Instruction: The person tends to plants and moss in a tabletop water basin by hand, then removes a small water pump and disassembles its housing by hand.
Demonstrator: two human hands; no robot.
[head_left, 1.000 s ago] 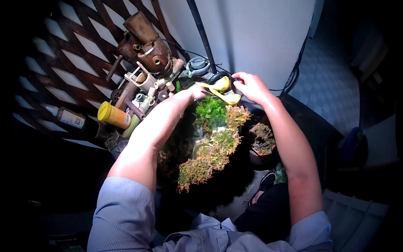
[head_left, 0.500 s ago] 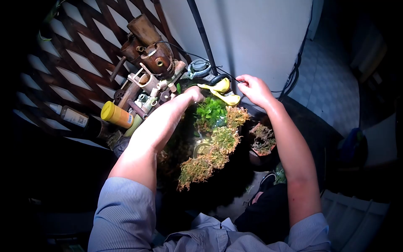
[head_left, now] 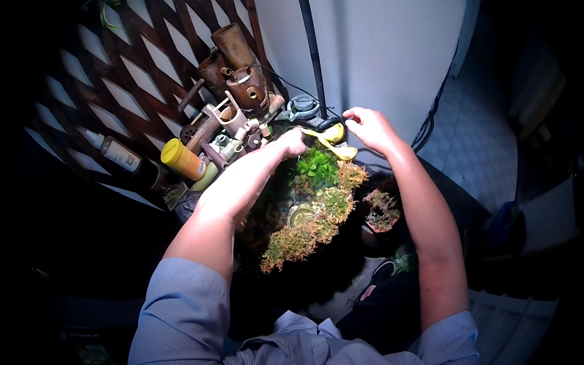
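Observation:
My left hand [head_left: 295, 142] reaches into the planted basin, at the left of a bright green plant [head_left: 317, 167]. Its fingers are mostly hidden below the wrist. Just beside it lies a yellow two-lobed object [head_left: 334, 134], perhaps a pair of handles; whether my left hand touches it I cannot tell. My right hand [head_left: 370, 129] is raised at the basin's far right edge, thumb and fingers pinched together at a thin black cable [head_left: 331, 112]. Between my forearms, a curved strip of brownish-green moss [head_left: 310, 234] borders the basin, with a round ornament [head_left: 302, 215] beside it.
Bamboo vessels [head_left: 249, 91] and small tubes crowd the back left, by a wooden lattice [head_left: 152, 73]. A yellow-lidded canister [head_left: 182, 159] and a dark bottle [head_left: 121, 155] stand farther left. A black pole [head_left: 314, 61] rises behind. A potted plant [head_left: 381, 210] sits at the right.
The view has shifted slightly, so the basin and shelf things appear farther right. My right hand stays pinched near the cable; my left hand remains in the basin beside the yellow object.

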